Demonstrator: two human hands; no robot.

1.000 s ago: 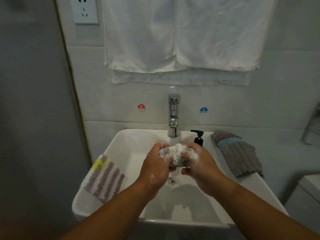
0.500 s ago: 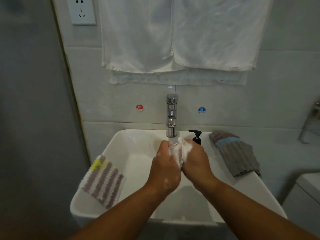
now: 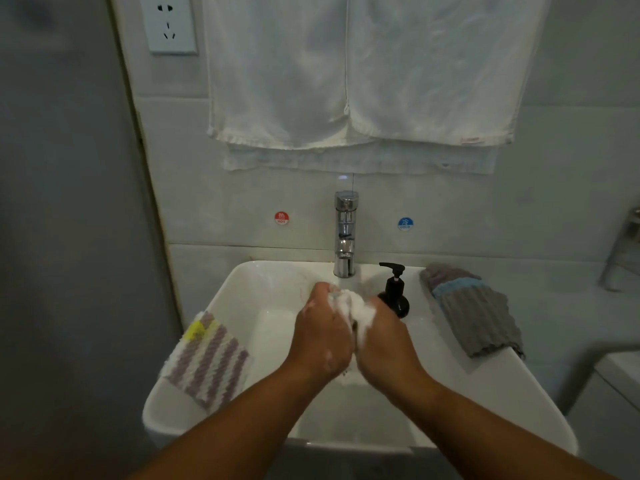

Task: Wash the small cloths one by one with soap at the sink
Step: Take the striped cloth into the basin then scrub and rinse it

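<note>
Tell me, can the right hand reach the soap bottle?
Probably yes: the soap bottle stands just behind the right hand with nothing between, but that hand is busy gripping the soapy cloth.

The only camera rides on my head, looking forward and down into the white sink (image 3: 512, 393), near enough that the basin fills the lower half. Its wide angle also catches the faucet (image 3: 345, 233) and the hanging towels (image 3: 277, 71) on the wall ahead.

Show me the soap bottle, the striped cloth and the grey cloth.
soap bottle (image 3: 396, 303), head view, its round black body.
striped cloth (image 3: 207, 362), head view, middle of its stripes.
grey cloth (image 3: 478, 317), head view, on its ribbed middle.
</note>
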